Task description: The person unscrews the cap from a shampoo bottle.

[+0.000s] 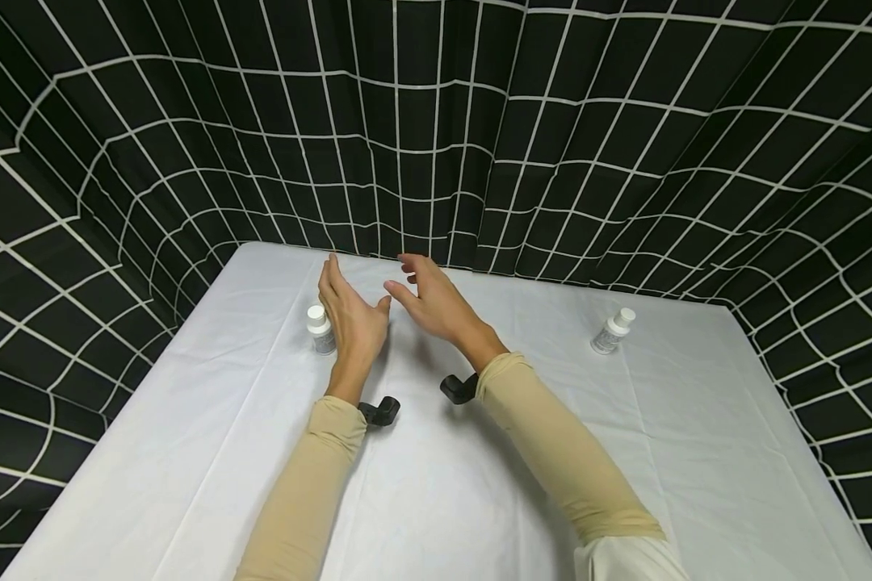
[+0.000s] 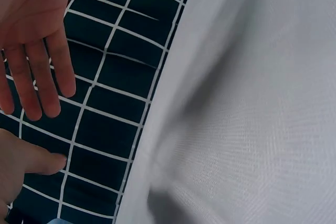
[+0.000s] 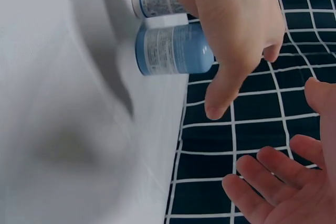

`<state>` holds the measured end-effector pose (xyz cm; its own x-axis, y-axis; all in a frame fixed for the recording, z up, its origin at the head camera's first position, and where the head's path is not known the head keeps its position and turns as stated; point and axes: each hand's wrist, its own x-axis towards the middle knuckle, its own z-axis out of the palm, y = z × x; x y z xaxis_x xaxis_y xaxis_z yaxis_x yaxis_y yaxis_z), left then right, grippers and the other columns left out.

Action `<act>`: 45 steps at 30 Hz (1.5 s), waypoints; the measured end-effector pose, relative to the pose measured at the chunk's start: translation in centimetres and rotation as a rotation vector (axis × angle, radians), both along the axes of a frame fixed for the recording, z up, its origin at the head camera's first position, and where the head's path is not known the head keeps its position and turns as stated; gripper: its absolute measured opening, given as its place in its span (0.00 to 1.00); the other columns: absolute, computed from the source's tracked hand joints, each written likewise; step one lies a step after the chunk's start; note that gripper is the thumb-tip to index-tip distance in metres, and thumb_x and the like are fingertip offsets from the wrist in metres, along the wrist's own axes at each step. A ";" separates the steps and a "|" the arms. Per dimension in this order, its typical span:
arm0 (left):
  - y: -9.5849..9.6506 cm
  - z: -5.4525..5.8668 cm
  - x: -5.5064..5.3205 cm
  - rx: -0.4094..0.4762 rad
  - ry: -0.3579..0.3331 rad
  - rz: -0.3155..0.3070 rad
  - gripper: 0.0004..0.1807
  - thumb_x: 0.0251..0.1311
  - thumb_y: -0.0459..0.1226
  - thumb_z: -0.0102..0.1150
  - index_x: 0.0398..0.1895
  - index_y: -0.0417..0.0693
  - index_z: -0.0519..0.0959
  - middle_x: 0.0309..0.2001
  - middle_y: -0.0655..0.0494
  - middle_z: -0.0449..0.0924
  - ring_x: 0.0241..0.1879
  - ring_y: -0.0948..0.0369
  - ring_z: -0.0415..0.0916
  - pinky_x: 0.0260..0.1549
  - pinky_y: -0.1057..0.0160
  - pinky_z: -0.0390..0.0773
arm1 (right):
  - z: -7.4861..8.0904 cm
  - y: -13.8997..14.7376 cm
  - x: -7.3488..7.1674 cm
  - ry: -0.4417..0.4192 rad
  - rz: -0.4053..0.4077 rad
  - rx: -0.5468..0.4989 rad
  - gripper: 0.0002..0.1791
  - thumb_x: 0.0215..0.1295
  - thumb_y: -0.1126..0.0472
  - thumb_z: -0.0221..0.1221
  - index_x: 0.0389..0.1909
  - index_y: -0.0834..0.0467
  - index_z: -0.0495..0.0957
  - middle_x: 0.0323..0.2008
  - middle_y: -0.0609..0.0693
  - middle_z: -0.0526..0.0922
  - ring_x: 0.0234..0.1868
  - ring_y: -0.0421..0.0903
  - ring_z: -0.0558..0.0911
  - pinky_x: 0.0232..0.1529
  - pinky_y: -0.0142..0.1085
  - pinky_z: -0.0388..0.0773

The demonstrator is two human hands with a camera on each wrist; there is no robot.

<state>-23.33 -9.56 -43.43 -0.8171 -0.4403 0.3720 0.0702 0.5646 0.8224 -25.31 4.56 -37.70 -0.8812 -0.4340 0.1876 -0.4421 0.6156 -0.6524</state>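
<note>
Palms facing, a left hand [image 1: 356, 323] with straight fingers and a right hand [image 1: 436, 303] with fingers loosely spread hover over the far side of a table [image 1: 421, 492]. Just beside the left hand stands a white-capped bottle [image 1: 321, 331], its print grey, near a glossy blue bottle [image 3: 191, 48] with a pale label; a second white bottle [image 1: 614, 332] stands at right.

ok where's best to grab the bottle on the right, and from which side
Probably round the body of the bottle, below its narrower cap, coming from its left with the right hand: it looks upright, with a wider body, and that hand is on that side.
</note>
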 end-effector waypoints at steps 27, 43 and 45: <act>0.1 -1.2 0.2 0.089 0.108 0.004 0.49 0.56 0.22 0.61 0.80 0.42 0.50 0.72 0.37 0.59 0.66 0.48 0.73 0.67 0.53 0.73 | -0.8 -2.9 -0.5 0.025 0.059 0.021 0.23 0.77 0.53 0.56 0.65 0.61 0.75 0.60 0.57 0.82 0.58 0.52 0.85 0.63 0.41 0.79; -0.2 -1.9 -0.1 0.090 0.058 0.001 0.33 0.68 0.35 0.58 0.73 0.34 0.60 0.58 0.37 0.78 0.61 0.42 0.78 0.64 0.45 0.75 | -2.0 -4.9 -1.3 0.009 -0.033 0.090 0.25 0.74 0.48 0.60 0.62 0.61 0.79 0.52 0.56 0.84 0.53 0.51 0.83 0.59 0.43 0.79; -0.3 -1.9 -0.1 0.081 0.058 -0.003 0.32 0.70 0.36 0.57 0.73 0.34 0.60 0.58 0.37 0.78 0.61 0.40 0.76 0.64 0.45 0.74 | -2.1 -5.1 -1.4 0.005 -0.049 0.097 0.25 0.74 0.48 0.60 0.62 0.61 0.79 0.51 0.56 0.83 0.53 0.51 0.82 0.58 0.43 0.79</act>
<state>-23.43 -9.82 -45.34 -0.7970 -0.4680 0.3817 0.1204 0.4962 0.8598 -26.72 -0.58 -39.82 -0.9011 -0.4066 0.1509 -0.4127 0.6970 -0.5864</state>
